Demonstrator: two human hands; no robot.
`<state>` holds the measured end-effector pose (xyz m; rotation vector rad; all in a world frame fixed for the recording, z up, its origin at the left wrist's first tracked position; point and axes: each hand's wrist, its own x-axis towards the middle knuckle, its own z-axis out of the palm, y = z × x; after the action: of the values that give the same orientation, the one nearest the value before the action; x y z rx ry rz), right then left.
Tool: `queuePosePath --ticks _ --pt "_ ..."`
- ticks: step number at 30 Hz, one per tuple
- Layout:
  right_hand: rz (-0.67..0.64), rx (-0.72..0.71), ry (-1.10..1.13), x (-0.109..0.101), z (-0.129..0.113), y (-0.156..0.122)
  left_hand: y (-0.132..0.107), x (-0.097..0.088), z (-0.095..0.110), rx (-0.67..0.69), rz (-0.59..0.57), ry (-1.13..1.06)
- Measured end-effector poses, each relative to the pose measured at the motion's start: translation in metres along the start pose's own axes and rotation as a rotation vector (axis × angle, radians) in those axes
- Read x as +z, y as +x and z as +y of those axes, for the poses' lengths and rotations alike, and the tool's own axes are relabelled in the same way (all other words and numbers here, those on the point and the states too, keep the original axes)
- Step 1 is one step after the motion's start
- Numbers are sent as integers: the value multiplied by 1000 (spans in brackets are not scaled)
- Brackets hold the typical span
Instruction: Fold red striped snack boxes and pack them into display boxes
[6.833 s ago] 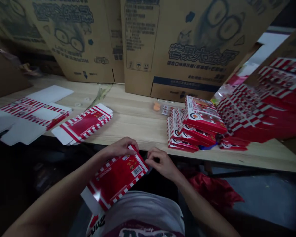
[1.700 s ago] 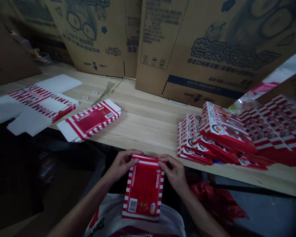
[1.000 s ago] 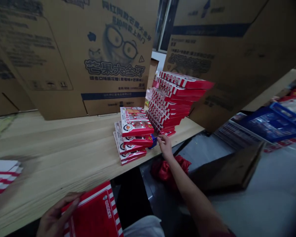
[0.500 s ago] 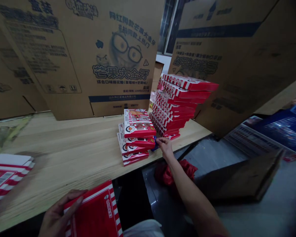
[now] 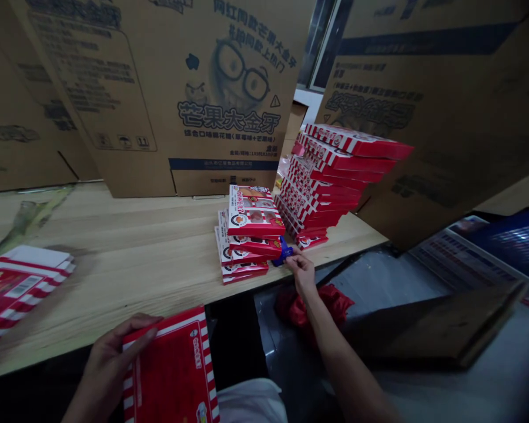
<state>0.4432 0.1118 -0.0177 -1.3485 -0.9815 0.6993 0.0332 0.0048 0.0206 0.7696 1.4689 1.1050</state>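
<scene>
My left hand point(image 5: 110, 361) grips the top left edge of a red and white striped carton point(image 5: 171, 370) held over my lap. My right hand point(image 5: 302, 271) is stretched out to the table's front edge. Its fingers pinch a small blue object point(image 5: 284, 251) that sticks out from under a short pile of red boxes point(image 5: 249, 238). A taller leaning stack of the same boxes point(image 5: 330, 176) stands just behind and to the right.
Large brown shipping cartons point(image 5: 167, 94) wall the back of the wooden table point(image 5: 127, 258). Flat striped carton blanks point(image 5: 17, 288) lie at the left edge. A red bag point(image 5: 330, 302) sits under the table. Blue crates point(image 5: 511, 244) are at the right.
A second ago both hands held the carton; my right hand had reached for the box pile. It has now closed on the blue object and drawn it slightly out.
</scene>
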Motion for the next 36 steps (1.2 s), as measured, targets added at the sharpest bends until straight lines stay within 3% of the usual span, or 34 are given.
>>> queuePosePath --ticks 5,7,8,10,13,16,19,23,25,27,29,31,33,34,36 --pt "7 -54 -93 -15 -6 -19 -8 9 5 105 -31 -5" --pt "-117 -68 -105 -15 -26 -37 -10 13 7 151 -80 -10" --pt "-247 -83 -119 -11 -40 -47 -11 15 8 179 -112 -12" --pt "-615 -144 -167 8 -74 -63 -10 20 11 229 -191 -9" --pt "-1148 -315 -277 59 -125 -78 -9 28 15 304 -306 13" --pt "-1483 -557 -429 111 -157 -82 -12 36 21 397 -364 56" --pt "-1658 -742 -634 144 -171 -84 -18 37 25 428 -362 65" --pt "-1638 -786 -874 165 -178 -87 -26 31 25 456 -338 61" --pt "-1616 -701 -877 172 -178 -84 -31 27 25 479 -332 59" --pt "-1637 -490 -809 179 -173 -82 -38 25 28 502 -338 55" --pt "-1761 -109 -697 182 -161 -82 -46 23 32 532 -363 57" --pt "-1908 363 -536 182 -143 -86 -52 21 35 563 -393 64" --pt "-1944 698 -390 181 -129 -92 -56 19 36 580 -404 64" --pt "-1943 758 -350 182 -126 -94 -58 18 36 579 -400 64" --pt "-1984 620 -339 186 -131 -94 -59 16 36 556 -355 62"
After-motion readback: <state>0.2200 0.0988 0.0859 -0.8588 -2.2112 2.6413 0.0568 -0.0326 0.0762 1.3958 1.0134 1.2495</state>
